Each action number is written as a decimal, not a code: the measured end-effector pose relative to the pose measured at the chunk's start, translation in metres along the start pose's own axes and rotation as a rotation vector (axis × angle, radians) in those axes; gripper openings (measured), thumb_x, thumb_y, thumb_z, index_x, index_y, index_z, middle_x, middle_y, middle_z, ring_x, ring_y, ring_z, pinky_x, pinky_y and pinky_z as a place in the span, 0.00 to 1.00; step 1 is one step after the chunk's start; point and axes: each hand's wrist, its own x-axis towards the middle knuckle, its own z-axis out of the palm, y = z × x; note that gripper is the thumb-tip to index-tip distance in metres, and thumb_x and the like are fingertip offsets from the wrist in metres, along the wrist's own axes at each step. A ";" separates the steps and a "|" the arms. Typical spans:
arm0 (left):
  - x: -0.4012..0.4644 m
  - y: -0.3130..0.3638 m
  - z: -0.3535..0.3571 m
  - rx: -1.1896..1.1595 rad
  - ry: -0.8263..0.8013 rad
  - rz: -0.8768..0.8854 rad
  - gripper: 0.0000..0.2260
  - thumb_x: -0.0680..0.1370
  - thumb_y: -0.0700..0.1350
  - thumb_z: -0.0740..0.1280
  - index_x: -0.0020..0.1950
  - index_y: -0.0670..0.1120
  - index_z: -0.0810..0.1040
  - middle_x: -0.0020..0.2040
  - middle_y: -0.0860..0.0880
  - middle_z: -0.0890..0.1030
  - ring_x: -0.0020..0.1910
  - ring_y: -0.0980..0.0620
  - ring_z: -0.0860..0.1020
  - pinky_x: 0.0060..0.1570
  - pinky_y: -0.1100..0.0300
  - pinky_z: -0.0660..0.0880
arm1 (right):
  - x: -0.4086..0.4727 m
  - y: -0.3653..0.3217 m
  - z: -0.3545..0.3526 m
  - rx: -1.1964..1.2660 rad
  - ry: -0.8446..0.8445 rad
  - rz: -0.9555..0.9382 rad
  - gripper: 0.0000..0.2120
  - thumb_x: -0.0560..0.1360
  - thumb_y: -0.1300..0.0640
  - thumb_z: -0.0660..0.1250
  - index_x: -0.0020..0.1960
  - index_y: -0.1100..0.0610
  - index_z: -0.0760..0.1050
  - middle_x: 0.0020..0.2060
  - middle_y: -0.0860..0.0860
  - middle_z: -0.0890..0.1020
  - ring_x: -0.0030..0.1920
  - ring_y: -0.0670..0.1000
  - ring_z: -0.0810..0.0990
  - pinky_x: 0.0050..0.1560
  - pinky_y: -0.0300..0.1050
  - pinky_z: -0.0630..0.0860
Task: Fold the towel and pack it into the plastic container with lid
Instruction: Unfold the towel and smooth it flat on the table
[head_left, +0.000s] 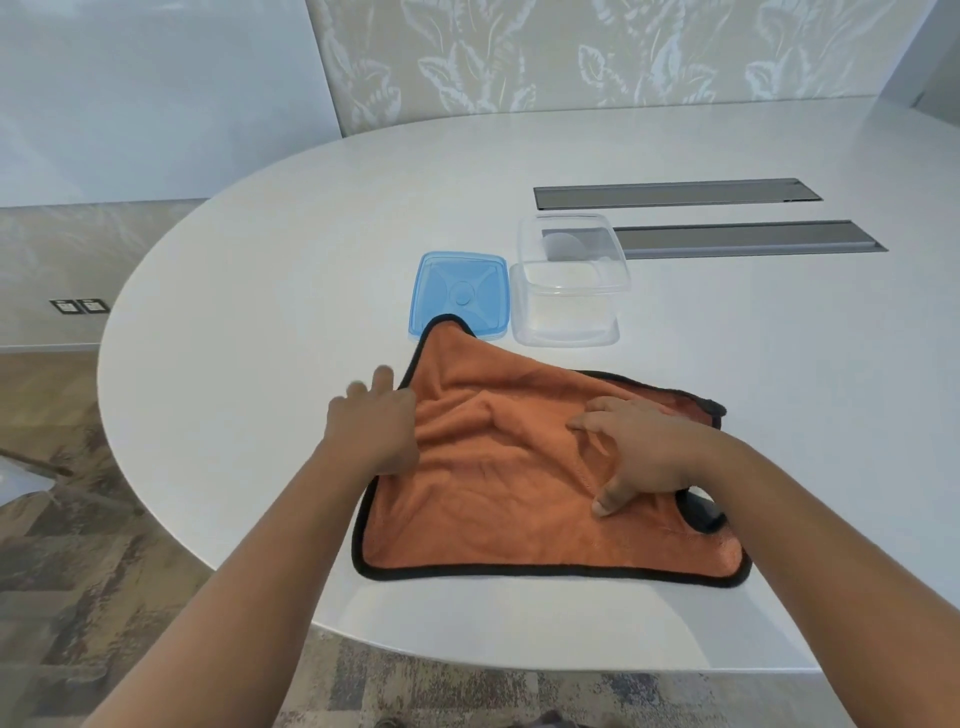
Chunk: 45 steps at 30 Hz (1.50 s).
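I see towel (519, 488) lying wide left-to-right. Left hand (376, 426) flat, released, at left edge, nearest for fold. Right hand (641, 457) spread, pressing centre. Container (569, 291) beyond.

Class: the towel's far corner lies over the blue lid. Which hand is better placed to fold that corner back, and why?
The left hand. It rests at the towel's left edge, directly below the corner overlapping the blue lid. The right hand presses the towel's right side, farther away.
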 end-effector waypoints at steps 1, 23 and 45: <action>-0.003 0.005 0.000 0.020 0.105 0.012 0.14 0.74 0.47 0.66 0.59 0.48 0.74 0.64 0.47 0.68 0.60 0.42 0.71 0.52 0.50 0.71 | -0.002 -0.001 0.001 0.004 0.007 -0.011 0.53 0.62 0.36 0.80 0.79 0.38 0.56 0.81 0.43 0.53 0.80 0.54 0.53 0.75 0.65 0.60; -0.029 0.092 0.053 -0.180 -0.111 0.484 0.48 0.69 0.82 0.50 0.78 0.64 0.27 0.81 0.53 0.29 0.79 0.38 0.29 0.72 0.27 0.34 | -0.020 -0.001 0.008 -0.075 -0.016 0.054 0.59 0.63 0.34 0.78 0.82 0.41 0.46 0.83 0.44 0.46 0.82 0.54 0.47 0.77 0.60 0.59; 0.014 0.081 0.041 -0.439 0.276 0.321 0.35 0.80 0.71 0.49 0.83 0.59 0.46 0.85 0.53 0.44 0.83 0.47 0.43 0.79 0.39 0.47 | 0.007 0.002 0.021 0.110 0.381 0.134 0.16 0.83 0.39 0.50 0.54 0.46 0.71 0.58 0.49 0.75 0.65 0.59 0.73 0.60 0.60 0.74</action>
